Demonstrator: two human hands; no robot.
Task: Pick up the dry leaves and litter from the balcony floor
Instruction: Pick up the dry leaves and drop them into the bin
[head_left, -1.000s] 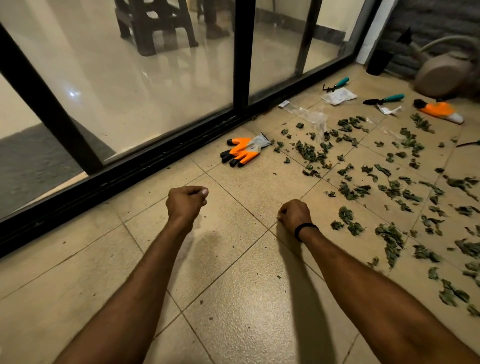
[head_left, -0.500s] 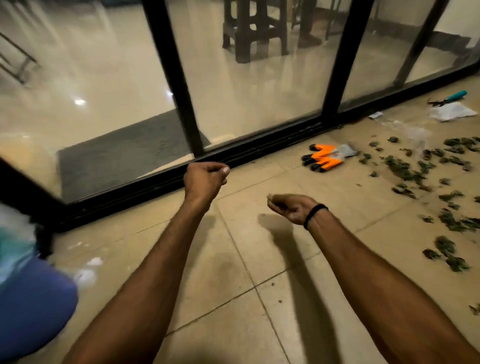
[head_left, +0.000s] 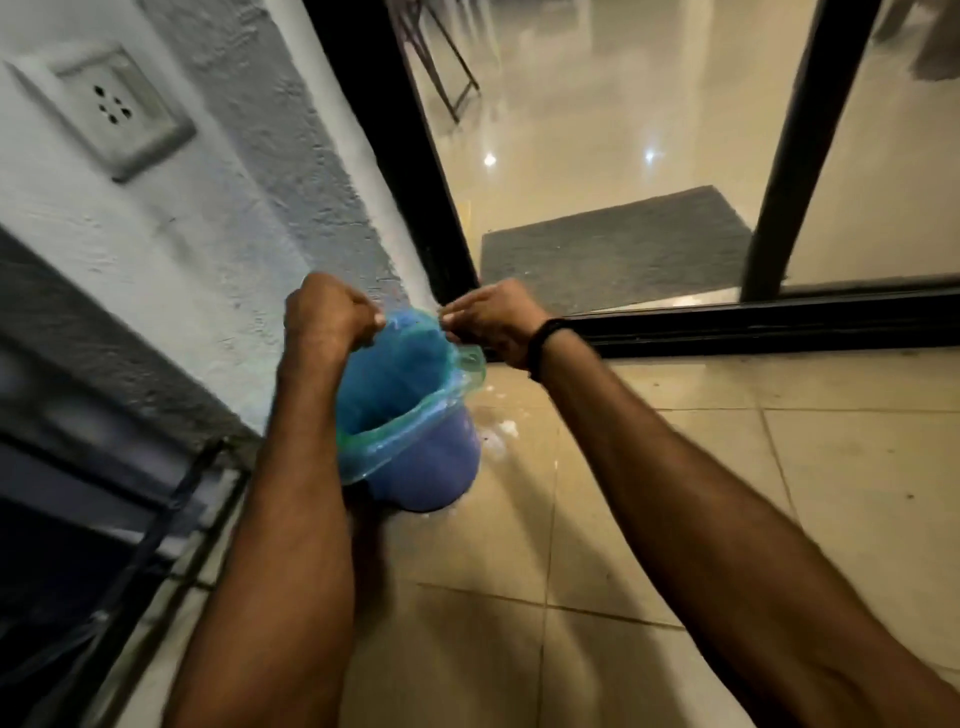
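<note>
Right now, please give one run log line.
left hand: grip on liner rim | right hand: same | bin: floor, by wall

A lined bin is standing on the balcony floor, in the corner where the wall is meeting the sliding door. Both hands are hovering over its far rim, left hand wall-side, right hand door-side. A doormat is lying behind the glass.

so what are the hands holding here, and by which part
Both hands, left hand and right hand, pinch the rim of the liner bag in the blue bin, on opposite sides.
</note>
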